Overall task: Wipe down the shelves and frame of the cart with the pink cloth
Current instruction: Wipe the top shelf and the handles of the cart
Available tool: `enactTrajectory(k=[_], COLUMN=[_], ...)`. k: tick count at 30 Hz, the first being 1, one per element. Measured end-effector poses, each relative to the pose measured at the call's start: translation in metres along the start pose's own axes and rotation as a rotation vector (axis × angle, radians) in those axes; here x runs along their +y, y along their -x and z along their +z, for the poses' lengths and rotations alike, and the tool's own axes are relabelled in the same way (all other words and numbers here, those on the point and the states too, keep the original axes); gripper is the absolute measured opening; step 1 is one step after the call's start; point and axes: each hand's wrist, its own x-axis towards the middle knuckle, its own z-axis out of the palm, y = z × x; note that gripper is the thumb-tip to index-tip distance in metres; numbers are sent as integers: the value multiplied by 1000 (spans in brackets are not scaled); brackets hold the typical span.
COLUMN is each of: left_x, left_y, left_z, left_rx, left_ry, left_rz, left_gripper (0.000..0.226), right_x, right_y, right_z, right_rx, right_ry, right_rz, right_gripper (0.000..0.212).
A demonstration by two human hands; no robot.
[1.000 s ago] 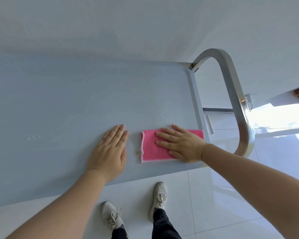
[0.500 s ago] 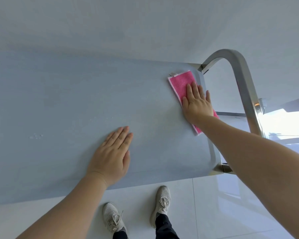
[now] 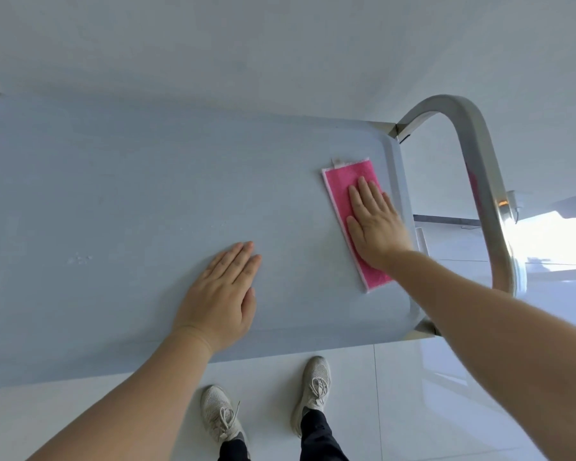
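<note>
The cart's pale grey top shelf fills the middle of the view. The folded pink cloth lies flat along its right side, just inside the raised rim. My right hand presses down on the cloth with straight fingers pointing away from me. My left hand rests flat on the bare shelf near the front edge, left of the cloth. The cart's curved steel handle rises past the shelf's right end.
A few small water drops sit on the left part of the shelf. A white wall stands right behind the cart. Glossy white floor tiles and my two shoes show below the front edge.
My right hand slid the cloth from the front right corner up to the far right corner, then back toward me a little along the right rim. My left hand stayed put.
</note>
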Motion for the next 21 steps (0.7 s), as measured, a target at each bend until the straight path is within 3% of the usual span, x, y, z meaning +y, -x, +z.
enactTrajectory(k=[8, 15, 21], left_x=[-1, 2, 2], left_y=[0, -1, 1], left_z=[1, 0, 1], left_rx=[5, 12, -6], left_ry=[32, 50, 46], left_rz=[-21, -54, -37], left_gripper=[51, 54, 54], right_x=[-62, -51, -12], right_y=[101, 109, 95], right_z=[21, 24, 23], right_rx=[-26, -40, -5], right_ry=[-40, -58, -20], right_rz=[-22, -29, 317], right_gripper=[59, 58, 64])
